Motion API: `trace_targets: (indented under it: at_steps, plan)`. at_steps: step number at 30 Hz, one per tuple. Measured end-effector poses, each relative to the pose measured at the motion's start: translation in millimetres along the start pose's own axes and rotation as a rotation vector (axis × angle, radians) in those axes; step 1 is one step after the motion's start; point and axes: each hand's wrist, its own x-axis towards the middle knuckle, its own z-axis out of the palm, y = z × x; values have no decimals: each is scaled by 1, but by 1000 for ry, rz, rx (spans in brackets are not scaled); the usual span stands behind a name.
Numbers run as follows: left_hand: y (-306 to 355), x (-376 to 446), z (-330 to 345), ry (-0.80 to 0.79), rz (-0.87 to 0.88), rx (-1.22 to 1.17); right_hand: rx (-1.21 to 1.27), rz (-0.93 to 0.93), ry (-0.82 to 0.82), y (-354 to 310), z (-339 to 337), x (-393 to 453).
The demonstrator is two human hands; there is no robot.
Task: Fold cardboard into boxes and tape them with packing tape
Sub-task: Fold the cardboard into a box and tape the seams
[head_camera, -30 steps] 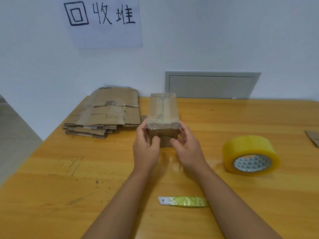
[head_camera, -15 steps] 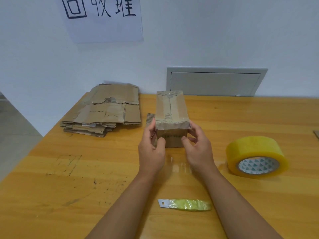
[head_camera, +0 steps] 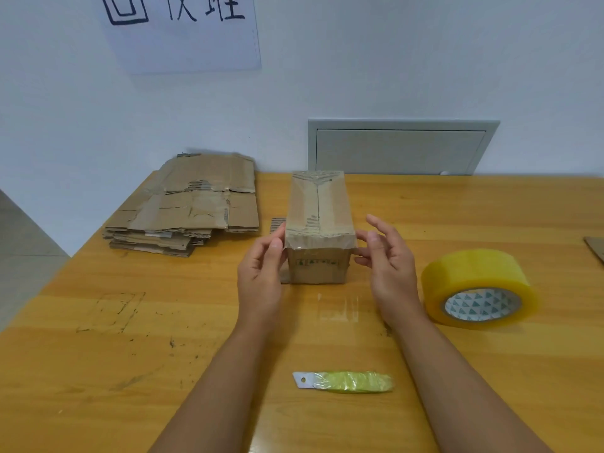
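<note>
The wall sign (head_camera: 183, 31) is cut off at the top edge, and a cardboard scrap (head_camera: 595, 250) at the right edge.

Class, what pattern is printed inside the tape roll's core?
Green triangles on white, inside the packing tape roll; head view shows it.

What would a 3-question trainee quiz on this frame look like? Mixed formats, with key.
1. True or false: the tape roll is stacked on the flat cardboard pile.
2. Which item lies nearest the camera on the table? A) the taped box B) the green utility knife C) the tape roll
3. Fill in: the left hand and right hand flank the box's ____ end.

Key
1. False; it sits on the table, right of the right hand.
2. B
3. Near; fingertips are at its top corners, fingers mostly straight, no firm grip.
</note>
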Motion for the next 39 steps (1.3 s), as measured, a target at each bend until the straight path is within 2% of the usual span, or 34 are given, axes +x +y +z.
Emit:
trace_targets:
  at_steps: [11,27,35,39]
  plan:
    - [0,0,-4,-42,103,164,-104,-106,-53,7,-1,-1]
    - [1,2,-2,-21,116,137,-186,-179,-57,7,-1,0]
    - [-2,0,5,26,157,173,-273,-219,39,9,10,-1]
    - [-3,1,0,-31,144,195,-297,-179,-10,6,5,-3]
